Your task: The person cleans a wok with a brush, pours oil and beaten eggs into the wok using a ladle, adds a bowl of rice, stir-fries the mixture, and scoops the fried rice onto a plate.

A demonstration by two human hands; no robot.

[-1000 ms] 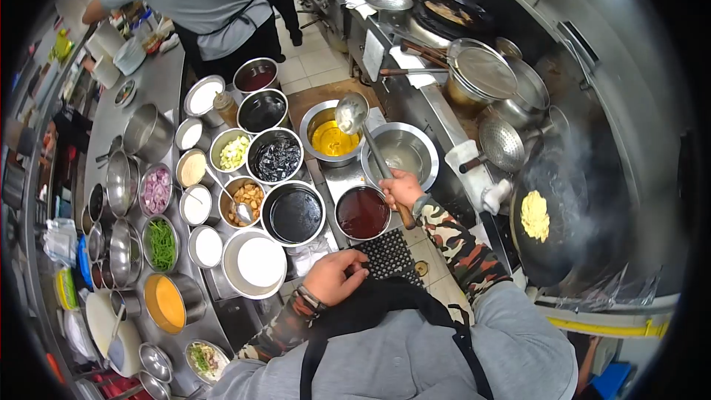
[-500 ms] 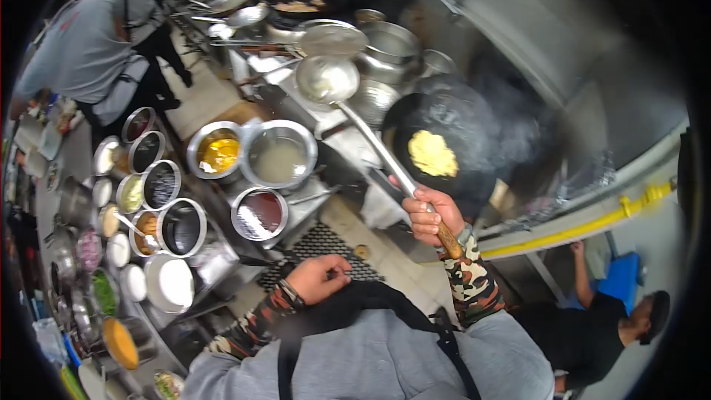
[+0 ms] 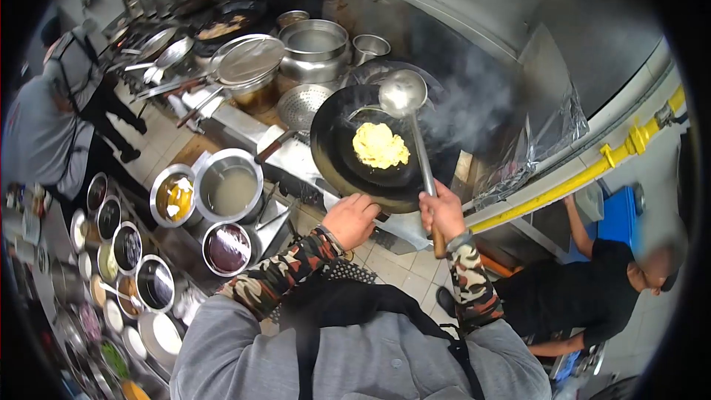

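My right hand (image 3: 443,211) is closed round the wooden-ended handle of a steel ladle (image 3: 404,93). The ladle's bowl is over the far side of a black wok (image 3: 333,144), above its surface. Yellow cooked egg (image 3: 380,146) lies in one clump inside the wok. At the wok's near edge, my left hand (image 3: 352,221) is curled on its handle, which the fingers mostly hide. A perforated steel skimmer (image 3: 304,107) rests left of the wok.
Steel pots (image 3: 314,44) and a round strainer (image 3: 250,59) stand beyond the skimmer. Bowls of oil (image 3: 174,196), cloudy liquid (image 3: 231,189) and dark red sauce (image 3: 227,247) are at left. A yellow pipe (image 3: 585,176) runs along the right. A person in black (image 3: 570,289) stands at right, others far left.
The ladle has swung right from the pots to over the wok. My left hand has moved from near my body to the wok's handle. The view has turned right.
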